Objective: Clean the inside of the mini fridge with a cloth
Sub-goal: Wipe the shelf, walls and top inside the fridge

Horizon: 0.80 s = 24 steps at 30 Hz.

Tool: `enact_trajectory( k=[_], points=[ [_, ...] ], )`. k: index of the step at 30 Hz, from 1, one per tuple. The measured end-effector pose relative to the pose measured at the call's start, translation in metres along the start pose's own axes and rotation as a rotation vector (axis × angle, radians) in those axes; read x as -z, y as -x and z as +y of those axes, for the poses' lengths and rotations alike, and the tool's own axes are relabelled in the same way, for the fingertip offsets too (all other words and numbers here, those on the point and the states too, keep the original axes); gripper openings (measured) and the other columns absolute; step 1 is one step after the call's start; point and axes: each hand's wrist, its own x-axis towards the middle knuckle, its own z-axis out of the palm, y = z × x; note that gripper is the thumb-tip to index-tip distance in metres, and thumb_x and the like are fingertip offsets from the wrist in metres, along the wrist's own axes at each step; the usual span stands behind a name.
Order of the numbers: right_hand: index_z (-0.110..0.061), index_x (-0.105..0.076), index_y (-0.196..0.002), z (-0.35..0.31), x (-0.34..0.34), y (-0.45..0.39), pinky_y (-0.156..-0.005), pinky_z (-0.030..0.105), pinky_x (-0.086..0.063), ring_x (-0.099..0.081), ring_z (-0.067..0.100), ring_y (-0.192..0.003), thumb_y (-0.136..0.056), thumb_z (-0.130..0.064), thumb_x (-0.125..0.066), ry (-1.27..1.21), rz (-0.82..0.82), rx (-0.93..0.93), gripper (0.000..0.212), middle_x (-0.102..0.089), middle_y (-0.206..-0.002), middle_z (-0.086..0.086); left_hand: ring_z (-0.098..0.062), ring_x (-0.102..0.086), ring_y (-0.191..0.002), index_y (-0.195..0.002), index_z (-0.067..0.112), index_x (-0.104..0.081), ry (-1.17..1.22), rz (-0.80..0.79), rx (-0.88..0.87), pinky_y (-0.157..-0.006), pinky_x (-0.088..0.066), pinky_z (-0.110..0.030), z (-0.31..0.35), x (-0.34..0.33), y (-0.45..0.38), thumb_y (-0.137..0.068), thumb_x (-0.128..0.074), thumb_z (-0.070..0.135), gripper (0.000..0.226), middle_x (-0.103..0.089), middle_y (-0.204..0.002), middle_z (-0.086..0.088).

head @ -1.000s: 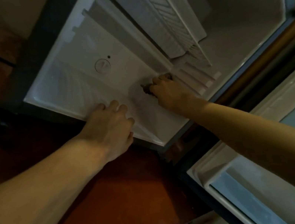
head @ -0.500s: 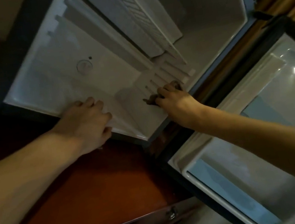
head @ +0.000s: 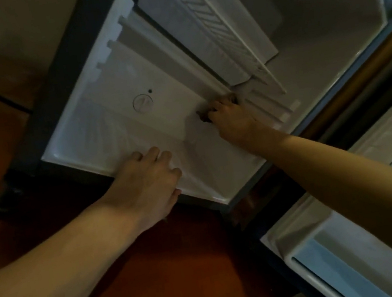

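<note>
The mini fridge [head: 112, 89] stands open, its white inside wall with a round dial [head: 143, 102] facing me. My right hand [head: 230, 119] grips a small dark cloth [head: 202, 117], which shows only at the fingertips, and presses it to the wall beside the shelf rails [head: 271, 107]. My left hand [head: 148, 179] rests on the fridge's front edge, fingers over the white rim, thumb below it.
The open fridge door [head: 360, 237] with its white and blue shelf hangs at the lower right. A white wire shelf [head: 221, 27] sits deeper inside. Red-brown floor [head: 158, 271] lies under my arms. A beige wall [head: 15, 36] is at the upper left.
My right hand with the cloth slid back up the wall, away from the front edge toward the shelf rails. My left hand kept its hold on the rim. The camera shifted.
</note>
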Motion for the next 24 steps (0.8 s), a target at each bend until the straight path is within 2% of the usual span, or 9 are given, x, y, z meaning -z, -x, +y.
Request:
enact_trajectory(
  k=[4, 9, 13, 17, 21, 24],
  points=[
    [-0.008, -0.058, -0.129, 0.004, 0.002, 0.031, -0.103, 0.048, -0.036, -0.044, 0.036, -0.124, -0.095, -0.006, -0.043, -0.008, 0.059, 0.006, 0.037, -0.047, -0.137, 0.017, -0.020, -0.041, -0.126, -0.136, 0.030, -0.052, 0.000, 0.003, -0.018, -0.101, -0.041, -0.035, 0.000, 0.001, -0.001, -0.104, -0.033, 0.054, 0.044, -0.046, -0.135, 0.001],
    [-0.013, -0.053, -0.135, 0.010, 0.022, 0.091, -0.096, 0.043, -0.042, -0.039, 0.033, -0.129, -0.094, -0.007, -0.050, -0.072, -0.013, 0.029, 0.041, -0.040, -0.143, 0.011, -0.017, -0.045, -0.120, -0.137, 0.034, -0.053, -0.025, 0.012, -0.042, -0.097, -0.042, -0.031, -0.006, -0.002, 0.003, -0.102, -0.030, 0.057, 0.048, -0.050, -0.130, 0.004],
    [-0.010, -0.061, -0.123, 0.015, 0.025, 0.124, -0.082, 0.043, -0.045, -0.048, 0.035, -0.112, -0.087, -0.002, -0.056, -0.102, 0.093, 0.093, 0.038, -0.052, -0.125, 0.014, -0.018, -0.046, -0.118, -0.134, 0.032, -0.056, -0.007, 0.021, -0.051, -0.096, -0.045, -0.034, -0.009, -0.004, 0.002, -0.102, -0.036, 0.056, 0.045, -0.052, -0.127, 0.004],
    [-0.011, -0.055, -0.133, 0.012, 0.023, 0.103, -0.088, 0.042, -0.041, -0.042, 0.034, -0.123, -0.092, -0.007, -0.052, -0.095, 0.035, 0.043, 0.041, -0.045, -0.137, 0.012, -0.020, -0.044, -0.121, -0.135, 0.031, -0.054, 0.013, 0.009, -0.035, -0.098, -0.044, -0.035, -0.007, -0.003, 0.001, -0.103, -0.037, 0.053, 0.042, -0.050, -0.129, 0.002],
    [-0.007, -0.057, -0.129, 0.007, 0.010, 0.055, -0.088, 0.043, -0.041, -0.043, 0.034, -0.123, -0.095, -0.007, -0.048, -0.099, 0.089, 0.009, 0.036, -0.048, -0.135, 0.015, -0.021, -0.042, -0.124, -0.134, 0.030, -0.054, 0.026, 0.006, -0.015, -0.099, -0.042, -0.035, -0.006, -0.002, 0.001, -0.104, -0.037, 0.051, 0.041, -0.047, -0.133, 0.000],
    [-0.010, -0.055, -0.132, 0.003, 0.006, 0.024, -0.099, 0.045, -0.037, -0.038, 0.033, -0.130, -0.094, -0.006, -0.046, -0.065, 0.072, -0.027, 0.039, -0.044, -0.139, 0.013, -0.022, -0.041, -0.124, -0.133, 0.029, -0.054, 0.020, 0.011, -0.011, -0.098, -0.040, -0.036, -0.005, -0.003, -0.001, -0.105, -0.039, 0.049, 0.039, -0.046, -0.133, -0.001]
  ],
)
